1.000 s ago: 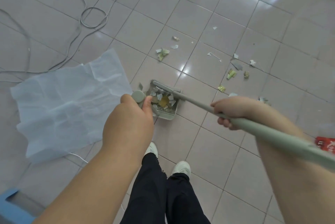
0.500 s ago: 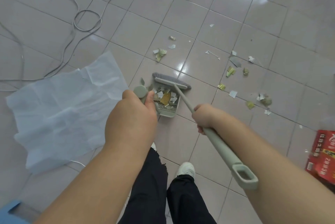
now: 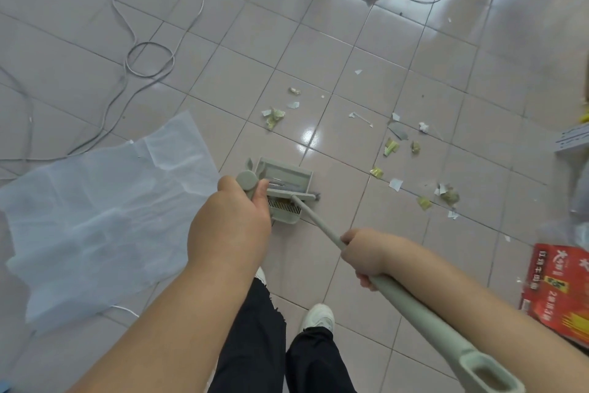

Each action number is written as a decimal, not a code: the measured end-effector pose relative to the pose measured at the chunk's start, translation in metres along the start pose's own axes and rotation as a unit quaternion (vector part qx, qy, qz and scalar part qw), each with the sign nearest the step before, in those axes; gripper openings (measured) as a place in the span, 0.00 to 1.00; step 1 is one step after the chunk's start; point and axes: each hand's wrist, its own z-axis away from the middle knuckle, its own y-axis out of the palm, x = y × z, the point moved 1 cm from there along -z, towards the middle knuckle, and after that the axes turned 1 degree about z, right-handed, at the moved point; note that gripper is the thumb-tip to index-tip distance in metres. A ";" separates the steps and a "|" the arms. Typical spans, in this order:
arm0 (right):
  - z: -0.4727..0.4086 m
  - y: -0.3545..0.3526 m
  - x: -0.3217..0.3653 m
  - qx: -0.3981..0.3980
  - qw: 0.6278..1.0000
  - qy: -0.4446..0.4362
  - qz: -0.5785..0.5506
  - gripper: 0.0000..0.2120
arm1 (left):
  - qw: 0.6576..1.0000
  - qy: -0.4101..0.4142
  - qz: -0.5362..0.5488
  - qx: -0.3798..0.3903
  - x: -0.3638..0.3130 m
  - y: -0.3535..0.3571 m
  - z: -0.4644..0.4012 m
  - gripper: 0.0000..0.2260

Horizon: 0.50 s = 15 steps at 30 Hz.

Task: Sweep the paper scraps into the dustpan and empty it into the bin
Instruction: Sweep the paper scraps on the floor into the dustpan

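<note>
Dustpan (image 3: 288,176) — open tiles (image 3: 334,55) ahead.

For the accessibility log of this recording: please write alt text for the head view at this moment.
Seen from above, a person's left hand grips the dustpan handle while the right hand grips the broom, its head at the pan. Paper scraps lie scattered on the tiled floor beyond, right of a translucent plastic sheet.
</note>
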 end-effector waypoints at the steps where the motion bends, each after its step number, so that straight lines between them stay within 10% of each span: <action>1: 0.004 -0.007 0.001 -0.001 1.000 -0.007 0.000 0.21 | 1.000 0.002 -0.002 -0.001 0.001 0.000 0.000 0.18; 15: -0.007 -0.106 0.057 -0.066 0.977 0.035 -0.201 0.19 | 1.000 0.003 -0.001 -0.011 0.011 -0.021 -0.052 0.19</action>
